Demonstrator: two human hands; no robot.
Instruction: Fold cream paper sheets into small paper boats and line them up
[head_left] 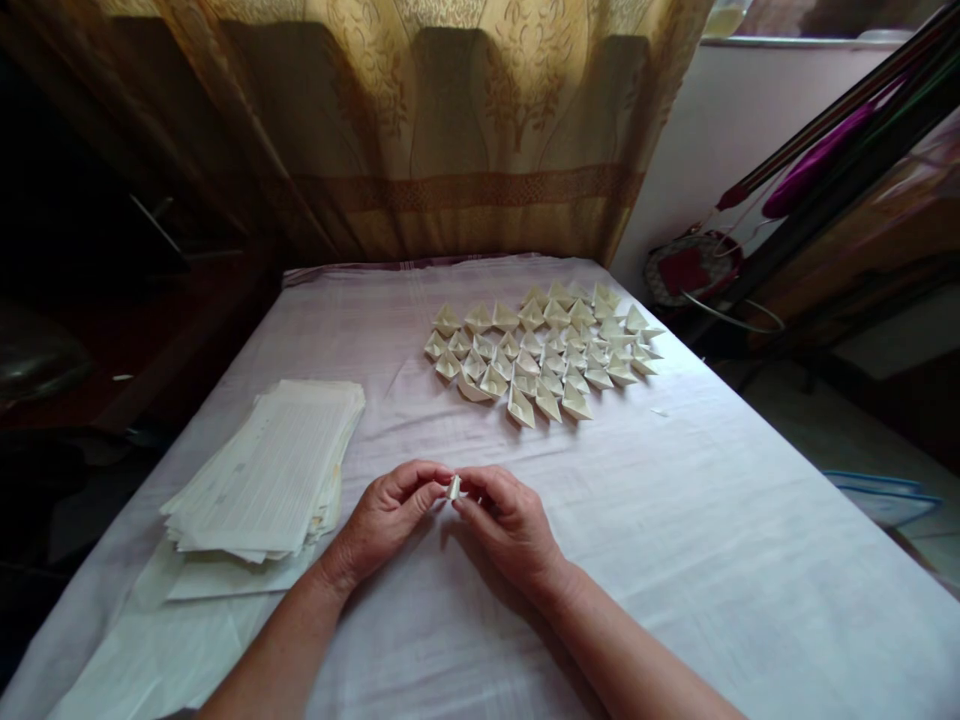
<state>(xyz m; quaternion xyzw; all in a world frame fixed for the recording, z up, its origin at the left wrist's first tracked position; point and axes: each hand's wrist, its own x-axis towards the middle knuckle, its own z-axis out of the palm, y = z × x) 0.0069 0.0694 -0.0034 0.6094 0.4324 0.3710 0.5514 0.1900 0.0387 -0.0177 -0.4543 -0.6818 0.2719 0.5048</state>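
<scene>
A small folded piece of paper (454, 488) is pinched between my two hands, just above the cloth near the middle of the table. My left hand (391, 515) grips it from the left with thumb and fingertips. From the other side, my right hand (510, 520) holds it the same way. Most of the paper is hidden by the fingers, so its full shape does not show. Beyond my hands stand several folded paper boats (529, 350), set close together in rows.
To the left lies a stack of printed paper sheets (277, 480), with loose white sheets under it. A pale cloth covers the table (675, 560). A patterned curtain (450, 120) hangs behind its far edge. A round bag (694, 265) is beyond the right edge.
</scene>
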